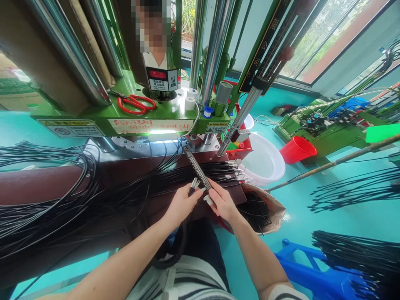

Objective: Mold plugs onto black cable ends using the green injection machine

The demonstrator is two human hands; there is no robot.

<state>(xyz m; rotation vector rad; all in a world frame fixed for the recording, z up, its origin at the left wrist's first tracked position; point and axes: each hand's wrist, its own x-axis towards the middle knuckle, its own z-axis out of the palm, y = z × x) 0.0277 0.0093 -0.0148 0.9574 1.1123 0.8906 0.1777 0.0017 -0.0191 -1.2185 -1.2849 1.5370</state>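
Note:
My left hand point(181, 204) pinches the ends of a few thin black cables point(194, 184) with small metal tips. My right hand point(222, 202) is closed around the near end of a long narrow metal bar point(195, 166), which slants up and left toward the machine. Both hands meet over the dark red work shelf point(46, 183). A thick bundle of black cables point(62, 208) drapes across that shelf to the left, and more cable ends point(225, 168) lie fanned out behind my hands.
A green press machine point(131, 116) with chrome columns stands ahead, red scissors point(136, 104) and tape rolls on its ledge. A person stands behind it. A white basin point(265, 162), red cup point(296, 150), brown sack point(271, 208) and blue stool point(312, 271) sit right.

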